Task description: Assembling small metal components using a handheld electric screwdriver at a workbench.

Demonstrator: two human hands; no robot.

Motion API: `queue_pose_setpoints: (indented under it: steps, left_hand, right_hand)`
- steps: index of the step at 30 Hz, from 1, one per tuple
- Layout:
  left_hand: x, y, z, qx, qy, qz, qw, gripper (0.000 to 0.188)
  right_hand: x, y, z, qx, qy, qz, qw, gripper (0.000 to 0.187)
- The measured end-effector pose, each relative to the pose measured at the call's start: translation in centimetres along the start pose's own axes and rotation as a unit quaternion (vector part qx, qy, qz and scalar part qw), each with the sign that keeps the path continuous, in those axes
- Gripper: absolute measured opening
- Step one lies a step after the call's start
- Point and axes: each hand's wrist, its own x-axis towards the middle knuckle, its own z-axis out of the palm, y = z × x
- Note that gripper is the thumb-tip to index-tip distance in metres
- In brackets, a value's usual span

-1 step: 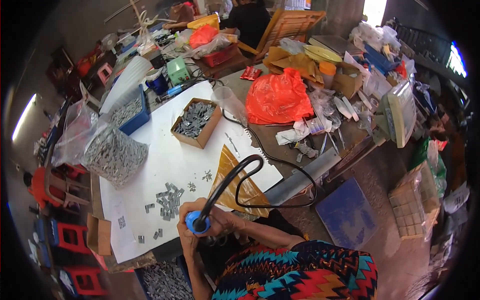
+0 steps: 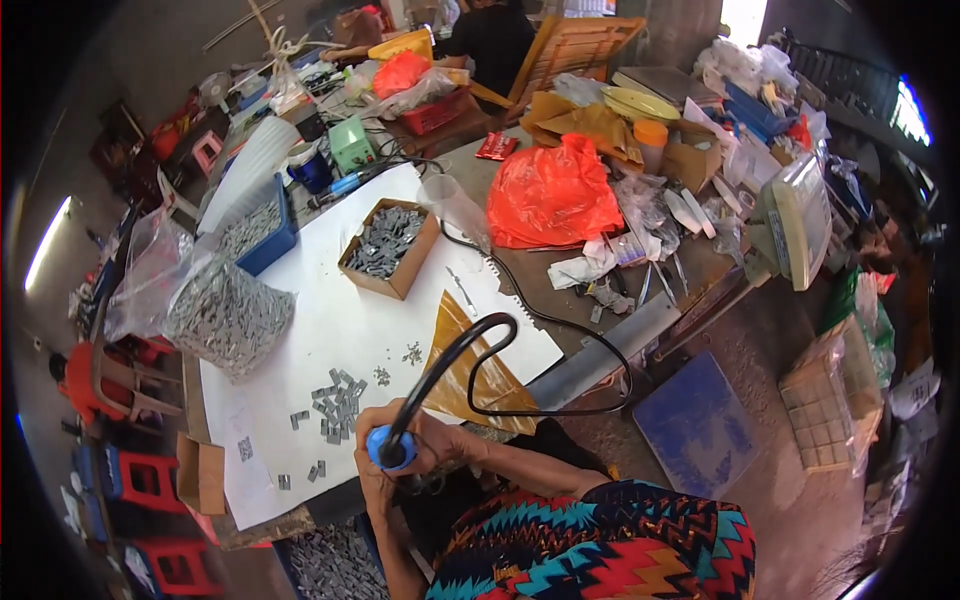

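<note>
Near the table's front edge, my right hand is wrapped round a blue-topped electric screwdriver, seen end-on, with a thick black cord rising from its top. Just beside and below it, my left hand is closed; the screwdriver hides whatever its fingers hold. Beyond my hands, small grey metal pieces lie in a loose pile on a white sheet. Little clusters of tiny screws lie to the right of the pile. The tool's tip is out of sight.
A cardboard box and a clear bag hold many more grey pieces, as does a blue bin. The black cord loops across brown film. Further right are a red plastic bag and a scale display.
</note>
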Motion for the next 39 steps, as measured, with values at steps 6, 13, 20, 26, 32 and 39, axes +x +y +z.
queue_pose_setpoints:
  steps: [6, 13, 20, 26, 32, 39]
  left_hand:
    - [0.5, 0.2, 0.2, 0.011, -0.001, 0.027, 1.0, 0.036]
    - [-0.3, 0.0, 0.5, -0.006, 0.039, 0.021, 0.999, 0.029]
    - [-0.1, -2.9, -0.1, 0.021, 0.101, 0.003, 0.995, 0.016]
    - [-1.5, -2.9, -2.1, -0.055, 0.214, -0.025, 0.975, 0.014]
    - [-2.7, -5.5, -5.9, 0.038, 0.294, -0.026, 0.955, 0.016]
    - [-2.5, -6.5, -8.8, 0.206, 0.341, 0.02, 0.917, 0.016]
  right_hand:
    - [-0.2, -0.3, 0.0, 0.048, 0.011, -0.056, 0.997, 0.028]
    - [-1.1, -1.4, -0.4, 0.053, 0.003, -0.012, 0.999, 0.028]
    - [-0.9, -2.4, -1.3, 0.051, 0.122, 0.061, 0.989, 0.023]
    - [-0.3, 0.4, -2.5, 0.037, 0.221, 0.03, 0.974, 0.032]
    - [1.1, 0.9, -2.6, 0.03, 0.283, 0.007, 0.959, 0.024]
    - [2.5, 2.9, -2.8, -0.013, 0.268, 0.007, 0.963, 0.025]
